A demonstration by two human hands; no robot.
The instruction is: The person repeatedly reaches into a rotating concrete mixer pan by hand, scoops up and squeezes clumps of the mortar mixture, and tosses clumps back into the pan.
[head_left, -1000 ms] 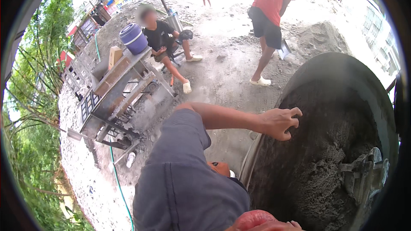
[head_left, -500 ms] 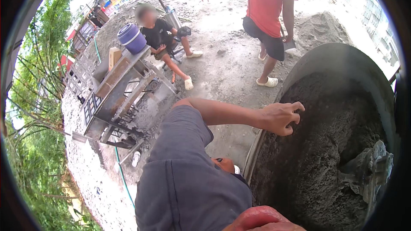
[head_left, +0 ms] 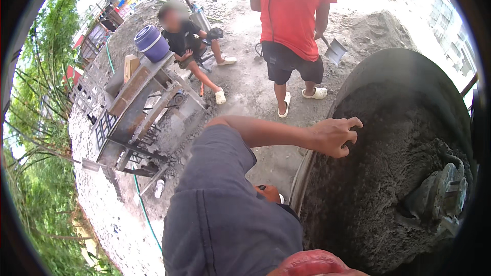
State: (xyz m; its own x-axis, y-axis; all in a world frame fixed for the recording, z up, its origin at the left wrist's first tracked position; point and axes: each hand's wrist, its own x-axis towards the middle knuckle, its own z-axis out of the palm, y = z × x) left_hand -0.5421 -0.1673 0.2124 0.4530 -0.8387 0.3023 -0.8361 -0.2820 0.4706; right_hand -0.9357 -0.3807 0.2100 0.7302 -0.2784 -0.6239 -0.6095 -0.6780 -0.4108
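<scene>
**Left hand clawing at grey mix inside the mixer drum**

Change: compared with the earlier views, the left hand (head_left: 335,135) sits slightly further in over the drum's near rim, and its fingers have curled tighter into the mix. The person in the red shirt (head_left: 291,10) has stepped closer to the drum, shovel (head_left: 336,50) hanging by the leg. My reading: the hand is now working the material itself, not just resting on the rim.

Hand pose: left arm reaches from the grey sleeve (head_left: 225,209) straight across to the drum, forearm level, wrist bent slightly down. The grip is narrow and claw-like, fingertips dug into the mix, holding nothing separate that I can make out. The right hand is not in view.

Where things lie: the grey mix (head_left: 388,174) fills the mixer drum (head_left: 409,66), banked high against the near-left wall where the hand touches it. A caked metal paddle hub (head_left: 442,194) stands at the drum's right side, well apart from the hand.

Around: a seated person (head_left: 186,41) beside a metal block-making frame (head_left: 138,107), a blue bucket (head_left: 152,43) on its far end, a green hose (head_left: 146,214) on the ground.
</scene>
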